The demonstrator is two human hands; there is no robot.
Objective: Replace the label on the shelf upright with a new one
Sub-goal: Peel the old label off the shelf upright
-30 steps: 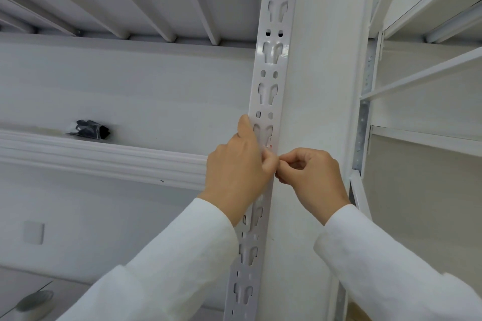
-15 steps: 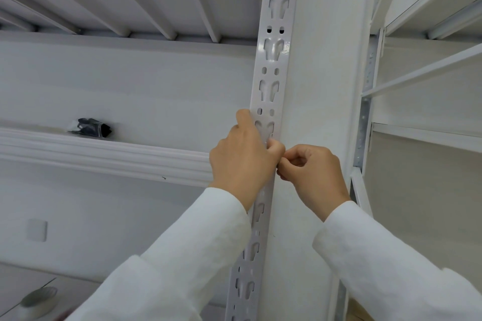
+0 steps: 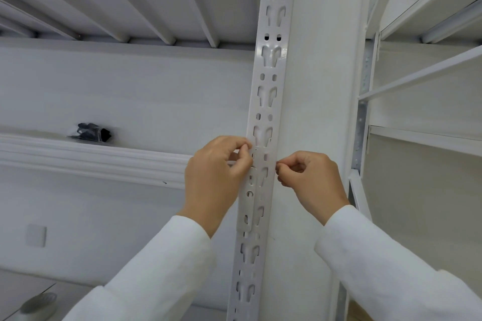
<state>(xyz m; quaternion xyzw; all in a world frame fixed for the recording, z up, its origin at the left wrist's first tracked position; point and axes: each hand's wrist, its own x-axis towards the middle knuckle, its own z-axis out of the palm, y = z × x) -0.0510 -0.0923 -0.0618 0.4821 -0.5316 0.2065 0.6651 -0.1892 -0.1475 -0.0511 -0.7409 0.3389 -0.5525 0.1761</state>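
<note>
The white slotted shelf upright (image 3: 271, 65) runs from top to bottom through the middle of the view. A pale, see-through label strip (image 3: 264, 157) lies flat across its face, and the slots show faintly through it. My left hand (image 3: 216, 177) is at the upright's left edge, thumb and forefinger pinched on the strip's left end. My right hand (image 3: 309, 177) is at the right edge, fingers curled, with its fingertips pinched on the strip's right end. Both sleeves are white.
A black item in a clear bag (image 3: 91, 133) lies on the white shelf beam (image 3: 91, 156) at left. A tape roll (image 3: 39, 303) sits at the bottom left. A second shelving unit (image 3: 417, 75) stands at right, and a ribbed shelf underside (image 3: 135, 2) is overhead.
My hands were close together, with the left one over the upright's face. They have drawn apart to the two edges, baring the strip across the upright.
</note>
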